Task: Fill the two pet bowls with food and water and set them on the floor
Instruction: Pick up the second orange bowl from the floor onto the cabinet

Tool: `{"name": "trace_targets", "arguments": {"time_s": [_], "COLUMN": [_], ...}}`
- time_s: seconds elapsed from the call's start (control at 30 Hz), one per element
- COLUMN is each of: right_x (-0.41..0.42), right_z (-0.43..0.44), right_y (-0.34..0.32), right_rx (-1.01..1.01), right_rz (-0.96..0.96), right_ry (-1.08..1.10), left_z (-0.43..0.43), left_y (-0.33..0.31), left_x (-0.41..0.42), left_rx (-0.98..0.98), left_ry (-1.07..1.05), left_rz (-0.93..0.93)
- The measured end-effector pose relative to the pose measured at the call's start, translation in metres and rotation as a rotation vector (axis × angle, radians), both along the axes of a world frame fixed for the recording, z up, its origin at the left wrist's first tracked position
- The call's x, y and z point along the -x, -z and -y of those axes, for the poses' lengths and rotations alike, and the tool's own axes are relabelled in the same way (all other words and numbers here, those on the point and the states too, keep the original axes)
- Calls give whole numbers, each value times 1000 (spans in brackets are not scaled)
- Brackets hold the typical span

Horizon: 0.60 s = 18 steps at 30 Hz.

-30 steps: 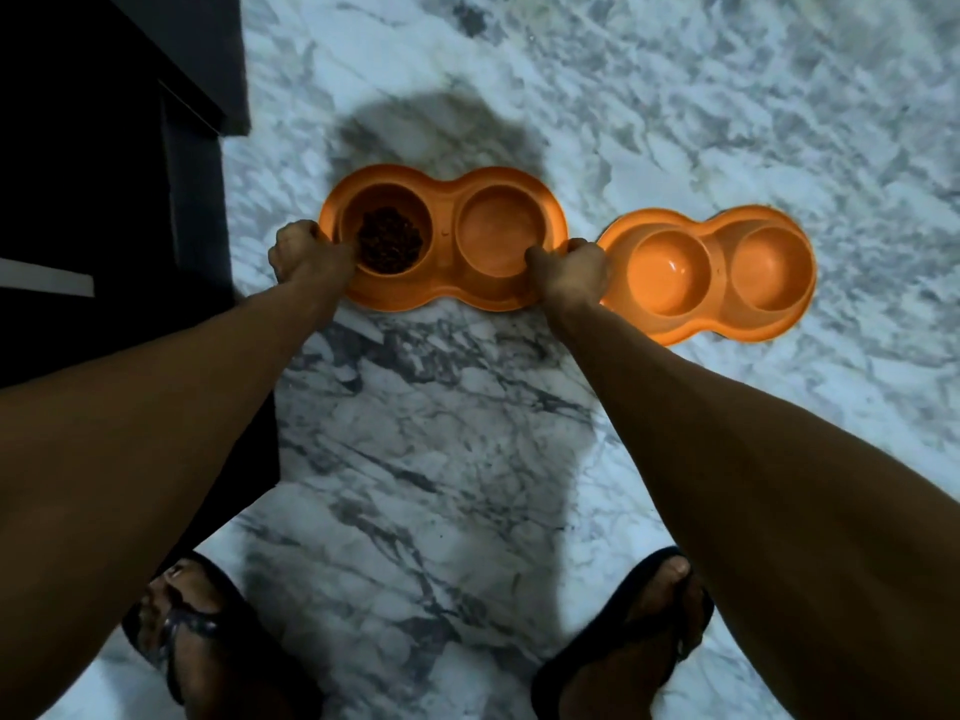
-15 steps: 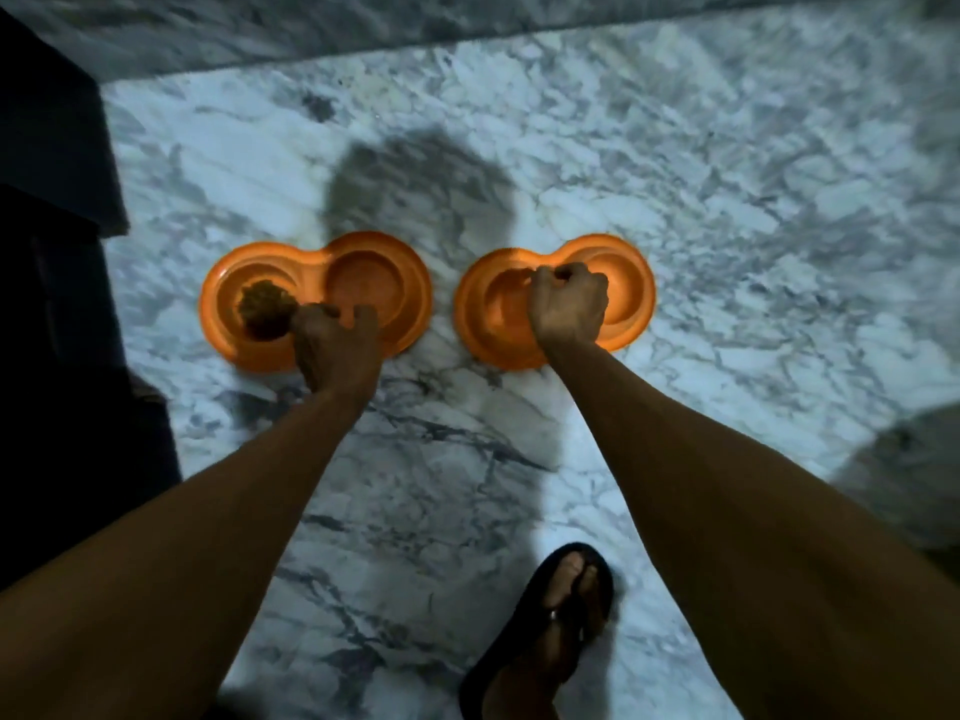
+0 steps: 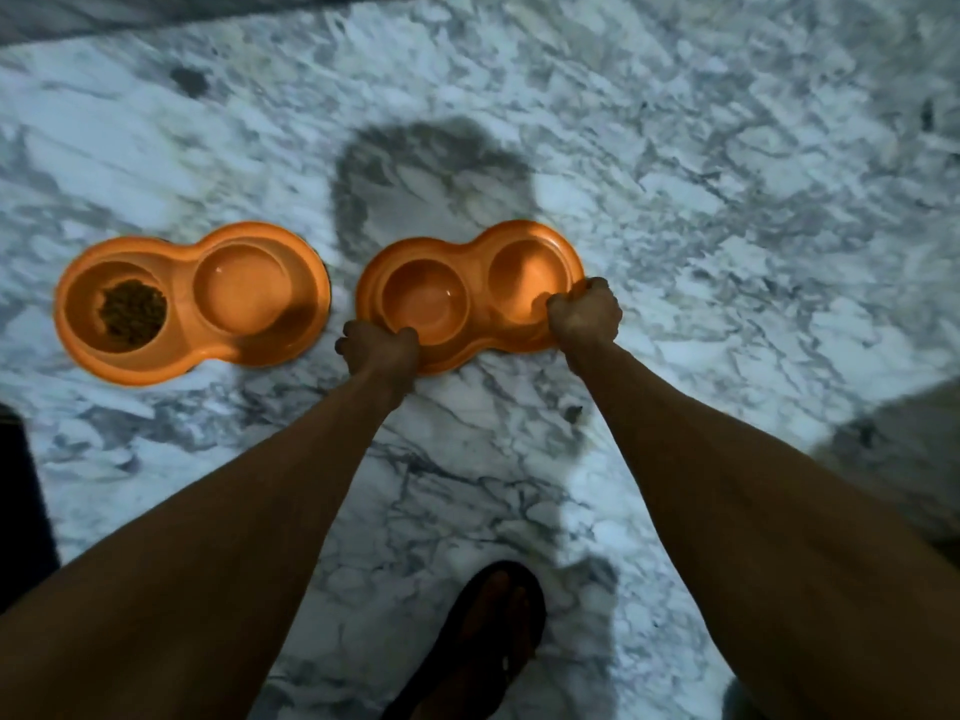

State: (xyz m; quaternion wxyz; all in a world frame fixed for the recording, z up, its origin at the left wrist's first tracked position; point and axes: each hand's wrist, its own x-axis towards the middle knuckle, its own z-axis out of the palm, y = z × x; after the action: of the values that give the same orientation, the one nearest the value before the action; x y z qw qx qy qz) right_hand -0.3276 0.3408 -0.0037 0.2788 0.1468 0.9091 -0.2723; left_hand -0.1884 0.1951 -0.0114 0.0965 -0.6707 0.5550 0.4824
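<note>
Two orange double pet bowls lie side by side on the marble floor. The left bowl (image 3: 182, 262) holds brown kibble (image 3: 133, 312) in its left cup; its right cup looks clear, perhaps with water. Nobody touches it. The right bowl (image 3: 475, 252) shows a faint sheen in its left cup. My left hand (image 3: 378, 345) grips that bowl's near left rim, and my right hand (image 3: 586, 314) grips its near right rim. Both fists are closed on the rim.
White and grey marble floor (image 3: 727, 200) stretches all around. A dark cabinet edge (image 3: 21, 501) stands at the left. My sandalled foot (image 3: 488, 636) is planted at the bottom centre. A grey shape (image 3: 904, 459) sits at the right edge.
My left hand let go of the kibble bowl and moved right onto the second bowl's left rim. My right hand slid to that bowl's right end.
</note>
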Motion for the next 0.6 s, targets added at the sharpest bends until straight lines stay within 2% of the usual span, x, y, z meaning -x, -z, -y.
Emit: {"name": "trace_targets", "arguments": {"time_s": [0.13,0.27,0.4,0.6], "right_x": [-9,-19,-19,-15], "right_z": [-1,7,28,73], "right_y": [-24,-91,-197,-401], "right_rx": [27,42,102,241], "right_rz": [-16,-44,-61,-113], "right_ry": [76,120,113,74], "left_z": [6,9,34,79], "left_y": [-27,-100,-195,-412], "left_x": [-9,-15,-21,-23], "left_rx": [18,59,80,195], "left_ry": [-76,-119,-164,-123], "left_rz": [-76,-160,-142,-160]}}
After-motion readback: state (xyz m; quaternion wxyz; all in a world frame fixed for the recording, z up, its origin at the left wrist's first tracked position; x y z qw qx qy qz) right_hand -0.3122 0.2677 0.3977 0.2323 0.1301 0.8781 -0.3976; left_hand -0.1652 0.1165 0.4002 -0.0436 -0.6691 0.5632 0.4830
